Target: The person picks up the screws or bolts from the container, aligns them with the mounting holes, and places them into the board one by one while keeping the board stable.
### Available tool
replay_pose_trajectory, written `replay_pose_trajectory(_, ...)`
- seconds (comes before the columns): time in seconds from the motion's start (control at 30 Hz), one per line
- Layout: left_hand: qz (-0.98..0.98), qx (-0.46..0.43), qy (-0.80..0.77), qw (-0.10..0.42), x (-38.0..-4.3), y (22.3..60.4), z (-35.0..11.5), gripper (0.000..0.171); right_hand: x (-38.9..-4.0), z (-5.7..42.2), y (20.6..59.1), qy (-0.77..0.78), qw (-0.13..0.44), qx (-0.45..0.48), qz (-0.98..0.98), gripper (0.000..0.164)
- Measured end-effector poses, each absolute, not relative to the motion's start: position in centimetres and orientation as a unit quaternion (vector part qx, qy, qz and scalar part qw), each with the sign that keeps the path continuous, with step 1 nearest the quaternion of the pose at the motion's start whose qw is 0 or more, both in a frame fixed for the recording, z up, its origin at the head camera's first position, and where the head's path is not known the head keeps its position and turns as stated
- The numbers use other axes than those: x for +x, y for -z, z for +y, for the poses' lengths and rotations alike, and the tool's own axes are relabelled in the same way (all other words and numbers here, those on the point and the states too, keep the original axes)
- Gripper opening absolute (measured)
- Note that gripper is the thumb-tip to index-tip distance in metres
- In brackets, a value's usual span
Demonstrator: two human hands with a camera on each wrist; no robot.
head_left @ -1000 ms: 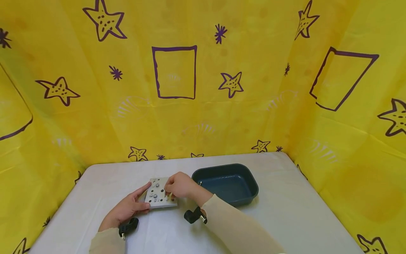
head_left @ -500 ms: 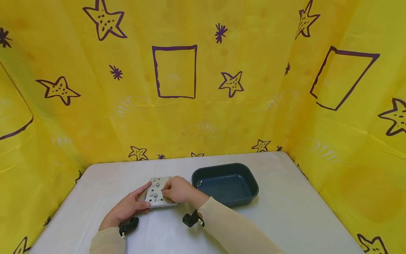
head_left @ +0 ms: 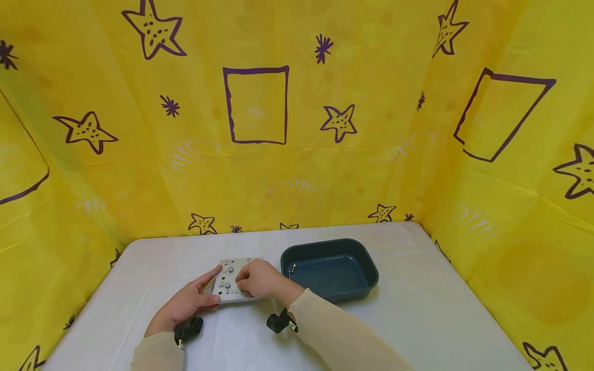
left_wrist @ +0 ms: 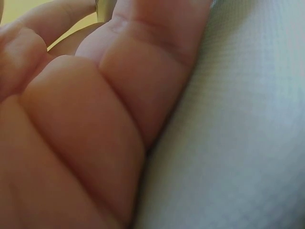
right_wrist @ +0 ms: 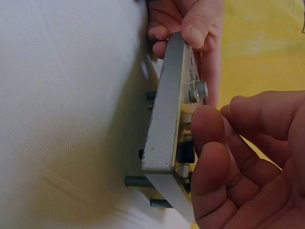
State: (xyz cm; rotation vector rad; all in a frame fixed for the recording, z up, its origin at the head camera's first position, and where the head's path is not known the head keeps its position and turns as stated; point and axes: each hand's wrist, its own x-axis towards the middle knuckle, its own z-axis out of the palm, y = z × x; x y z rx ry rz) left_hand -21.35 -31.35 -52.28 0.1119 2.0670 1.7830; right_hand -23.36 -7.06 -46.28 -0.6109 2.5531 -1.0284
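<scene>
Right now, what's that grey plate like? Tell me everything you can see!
The grey plate is a thick, flat slab that looks like metal, with scuffed edges. Its upward face has round dark holes and shiny bolt-like pieces; threaded ends stick out underneath. It's over the white table, left of the dark tray. The left hand grips its left side; the right hand has curled fingers at its top, hiding part of it.

A makeshift recording booth: bright yellow fabric sheets (head_left: 260, 180) printed with dark purple starfish (head_left: 339, 123) wall in a white cloth-covered rectangular worktop (head_left: 417, 299) on three sides, and small black wrist-worn cameras (head_left: 188, 330) sit beside both sleeve cuffs (head_left: 158, 348).
</scene>
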Motion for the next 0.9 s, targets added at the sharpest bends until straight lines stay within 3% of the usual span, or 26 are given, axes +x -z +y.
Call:
replay_pose_trajectory(0.33, 0.756, 0.026, -0.623, 0.199, -21.4, 52.2, -31.2, 0.096, -23.4, -4.8, 45.3, 0.488, 0.167, -0.174, 0.839, 0.015)
replay_pose_trajectory(0.6, 0.761, 0.017, -0.62, 0.19, -21.4, 52.1, -31.2, 0.098, -24.8, 1.7, 43.2, 0.667, 0.088, -0.095, 0.734, 0.02)
replay_pose_trajectory(0.73, 0.757, 0.02, -0.624, 0.192, -21.4, 52.1, -31.2, 0.098, -25.4, 5.0, 43.2, 0.671, 0.062, -0.108, 0.731, 0.033)
replay_pose_trajectory(0.9, 0.752, 0.021, -0.628, 0.196, -21.4, 52.2, -31.1, 0.098, -26.1, 7.5, 45.3, 0.568, 0.08, -0.148, 0.806, 0.039)
